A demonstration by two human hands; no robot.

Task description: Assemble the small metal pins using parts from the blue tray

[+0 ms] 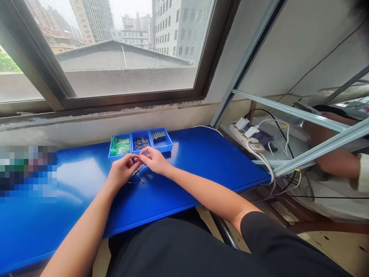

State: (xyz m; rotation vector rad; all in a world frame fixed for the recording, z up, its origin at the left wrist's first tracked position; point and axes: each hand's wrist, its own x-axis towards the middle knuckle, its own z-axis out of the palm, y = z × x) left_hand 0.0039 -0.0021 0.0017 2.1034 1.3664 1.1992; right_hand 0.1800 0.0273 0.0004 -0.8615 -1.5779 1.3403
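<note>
My left hand (122, 169) and my right hand (154, 159) meet fingertip to fingertip over the blue table, just in front of a blue three-part bin (163, 149). Both are closed in a pinch; whatever lies between the fingertips is too small to make out. Under them, several thin metal pieces (140, 178) lie loose on the table. The bin's left compartment holds a green bag (117, 148) with small pale pieces, the middle one a heap of metal pins (140, 143), and the right one rows of small dark metal parts (158, 135).
The blue table (196, 154) runs below a window. At the right stand a metal frame (291, 105), a power strip (245, 138) with white cables, and another person's arm (331, 150). A pixelated patch covers the far left.
</note>
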